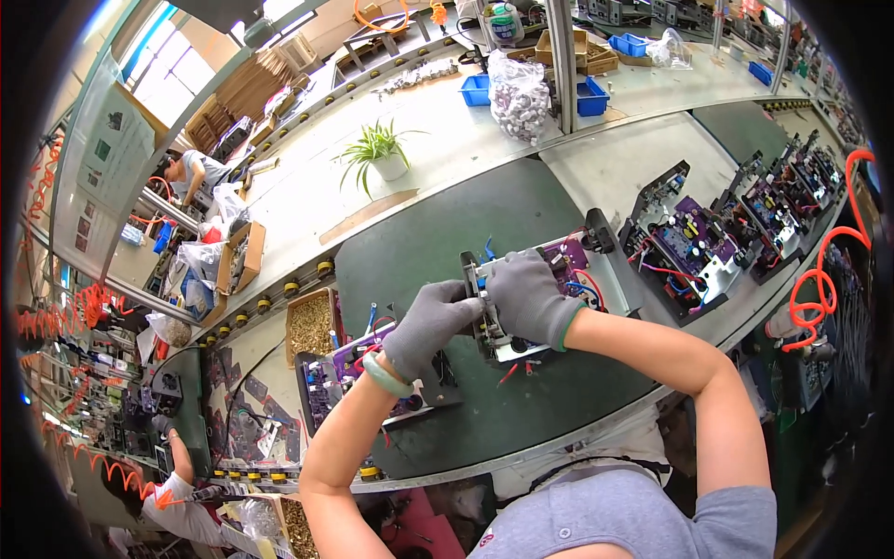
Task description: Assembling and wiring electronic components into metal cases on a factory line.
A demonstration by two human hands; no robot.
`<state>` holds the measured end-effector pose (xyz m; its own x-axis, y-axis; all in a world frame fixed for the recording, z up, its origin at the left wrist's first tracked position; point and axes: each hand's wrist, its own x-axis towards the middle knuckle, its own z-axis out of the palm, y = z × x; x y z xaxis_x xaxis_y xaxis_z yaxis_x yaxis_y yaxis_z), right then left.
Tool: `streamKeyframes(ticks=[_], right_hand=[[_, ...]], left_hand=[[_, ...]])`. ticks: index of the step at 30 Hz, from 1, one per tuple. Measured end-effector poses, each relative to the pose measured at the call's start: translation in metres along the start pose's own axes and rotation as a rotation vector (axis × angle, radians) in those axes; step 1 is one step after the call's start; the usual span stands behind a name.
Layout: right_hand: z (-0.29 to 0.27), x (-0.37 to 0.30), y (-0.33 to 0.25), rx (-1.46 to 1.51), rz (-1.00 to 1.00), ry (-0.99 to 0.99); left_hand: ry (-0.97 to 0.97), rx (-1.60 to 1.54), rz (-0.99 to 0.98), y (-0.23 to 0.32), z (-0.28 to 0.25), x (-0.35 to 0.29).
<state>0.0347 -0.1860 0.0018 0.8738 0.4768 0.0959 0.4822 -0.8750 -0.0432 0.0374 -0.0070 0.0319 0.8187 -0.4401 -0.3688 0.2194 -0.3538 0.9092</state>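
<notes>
Between the two gloved hands, on the green-topped desk (568, 410), open chassis (610, 279) with purple circuit board (564, 253) and black end panel (470, 270). Left grip (430, 324) looks clamped on the panel's edge, thumb and fingers drawn together there. Right grip (535, 296) curled over the chassis just inside that panel; fingertips hidden, cannot tell whether they are closed on anything. Board runs out to the right of the right grip, red wires (589, 282) and a blue cable loop close beside it. Second unit (358, 373) just left of and below the left grip, partly covered by that forearm. Row of similar units (694, 244) well to the right of the right grip; heap of small brass-coloured parts (313, 326) further left of the left grip. Notes on handling, by judgement: brace the panel with the left grip while the right works inside, so the chassis does not skate on the desk; press on metal rather than board components; check that no lead lies under a finger or pinched at the panel seam; mind the left wrist over the neighbouring unit, where a bangle (386, 375) could snag a wire
</notes>
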Motion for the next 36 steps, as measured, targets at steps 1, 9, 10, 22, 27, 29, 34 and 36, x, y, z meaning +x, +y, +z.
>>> streamKeyframes(ticks=[1, 9, 10, 22, 27, 29, 34, 36], right_hand=[[-0.006, 0.001, 0.0, 0.011, 0.001, -0.039], [-0.04, -0.063, 0.073, 0.271, -0.021, 0.55], [-0.045, -0.076, 0.089, 0.2, 0.044, 0.574], [-0.015, -0.086, 0.151, 0.417, 0.156, 0.173], [-0.003, -0.089, 0.174, 0.371, 0.08, 0.252], [-0.001, -0.084, 0.171, 0.43, 0.024, 0.251], [-0.009, -0.101, 0.181, 0.526, 0.08, 0.14], [-0.013, -0.106, 0.182, 0.446, 0.132, 0.11]], left_hand=[[0.009, 0.006, 0.003, 0.001, 0.001, -0.002], [0.083, 0.019, -0.092, -0.005, 0.004, -0.01], [0.093, 0.005, -0.082, -0.003, 0.007, -0.008], [0.702, 0.716, 0.591, -0.014, 0.004, -0.106], [1.208, 0.369, 0.348, -0.095, -0.061, -0.195], [1.277, 0.275, 0.125, -0.161, -0.082, -0.249], [1.16, 0.043, -0.077, -0.273, -0.047, -0.237], [1.064, 0.379, -0.249, -0.264, -0.021, -0.197]])
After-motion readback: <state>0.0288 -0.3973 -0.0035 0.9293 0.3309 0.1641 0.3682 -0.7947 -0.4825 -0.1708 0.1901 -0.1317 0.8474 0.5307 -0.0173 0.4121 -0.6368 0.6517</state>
